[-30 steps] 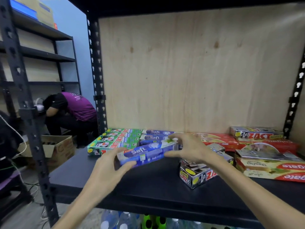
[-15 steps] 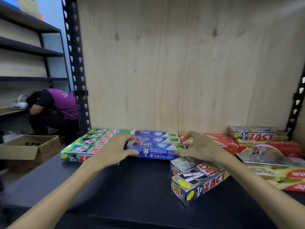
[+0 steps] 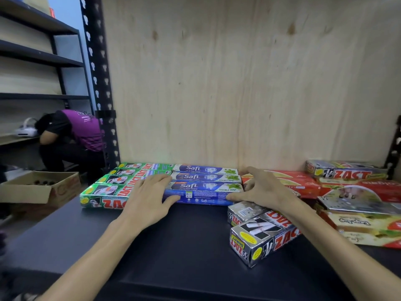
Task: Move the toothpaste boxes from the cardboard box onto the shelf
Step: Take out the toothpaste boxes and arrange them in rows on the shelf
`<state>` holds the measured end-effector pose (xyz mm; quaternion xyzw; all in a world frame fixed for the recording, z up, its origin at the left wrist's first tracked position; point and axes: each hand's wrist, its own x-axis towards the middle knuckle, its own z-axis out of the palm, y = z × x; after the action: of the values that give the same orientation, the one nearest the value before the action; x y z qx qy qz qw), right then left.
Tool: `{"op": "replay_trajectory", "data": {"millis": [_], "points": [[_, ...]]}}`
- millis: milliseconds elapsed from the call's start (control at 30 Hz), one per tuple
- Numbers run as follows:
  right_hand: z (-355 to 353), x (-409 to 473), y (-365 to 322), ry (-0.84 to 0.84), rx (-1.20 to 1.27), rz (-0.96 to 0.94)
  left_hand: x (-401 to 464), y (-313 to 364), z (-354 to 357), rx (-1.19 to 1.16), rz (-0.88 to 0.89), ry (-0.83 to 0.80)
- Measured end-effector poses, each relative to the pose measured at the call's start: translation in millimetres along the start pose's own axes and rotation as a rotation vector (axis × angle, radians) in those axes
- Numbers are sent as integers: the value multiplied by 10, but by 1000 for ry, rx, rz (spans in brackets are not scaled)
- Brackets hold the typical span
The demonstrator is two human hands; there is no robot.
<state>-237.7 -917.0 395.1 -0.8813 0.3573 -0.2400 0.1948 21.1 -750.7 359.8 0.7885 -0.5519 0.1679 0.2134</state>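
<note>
**Blue Safi box being seated in its row**

Left hand (image 3: 149, 198) and right hand (image 3: 263, 190), fingers loosely spread, touch the two ends of the front Safi box (image 3: 201, 192), which lies flat on the shelf (image 3: 173, 246) against its row. Judged step: squaring up. Next: let go, then fetch another box.

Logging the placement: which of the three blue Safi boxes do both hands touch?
The front Safi box, nearest the shelf edge: left hand and right hand touch its ends.
</note>
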Motion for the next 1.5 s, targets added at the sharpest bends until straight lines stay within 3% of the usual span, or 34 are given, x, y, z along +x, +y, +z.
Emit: {"op": "replay_trajectory", "data": {"millis": [600, 867, 1000, 1200, 1300, 1500], "points": [[-23, -253, -50, 43, 75, -54, -123, 35, -20, 25, 19, 88], [30, -416, -38, 129, -23, 95, -178, 504, -113, -95, 215, 263], [29, -458, -75, 182, -4, 156, -191, 770, -95, -247, 196, 207], [-294, -537, -49, 390, 339, 136, -46, 1301, -176, -605, 98, 83], [-579, -626, 107, 438, 294, 78, 132, 1648, -213, -664, 86, -6], [-1173, -775, 893, 480, 2, 143, 573, 2478, -15, -670, 63, -170]]}}
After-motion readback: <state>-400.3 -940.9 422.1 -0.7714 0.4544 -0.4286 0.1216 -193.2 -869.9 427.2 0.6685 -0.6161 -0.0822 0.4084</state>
